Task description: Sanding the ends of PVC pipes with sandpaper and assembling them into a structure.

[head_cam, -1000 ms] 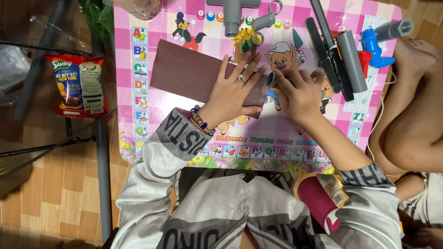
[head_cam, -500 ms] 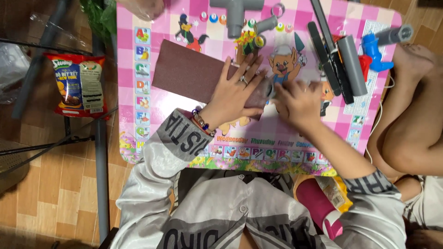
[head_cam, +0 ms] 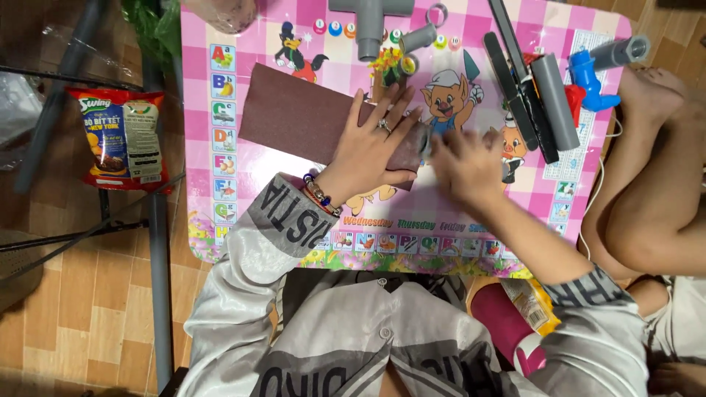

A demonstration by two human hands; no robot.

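On the floor at nine o'clock lies a red and orange snack bag [head_cam: 121, 137], well clear of your work. Moving right, the dark brown rectangular sandpaper sheet [head_cam: 305, 117] rests slantwise on the pink chequered picture table [head_cam: 220, 213]. Your left hand [head_cam: 371, 147] lies flat and spread on the sheet's right end; press evenly with the whole palm so the paper cannot creep. Just beside it, your right hand [head_cam: 465, 165] is blurred, fingers curled around a short grey plastic pipe piece [head_cam: 424, 140] whose end touches the sheet's right edge. Rub it in short strokes, turning it so the rim wears evenly. At twelve o'clock sits a grey tee fitting [head_cam: 370, 22]; at two o'clock, a grey pipe length [head_cam: 555, 99] beside a blue tool [head_cam: 588, 81].
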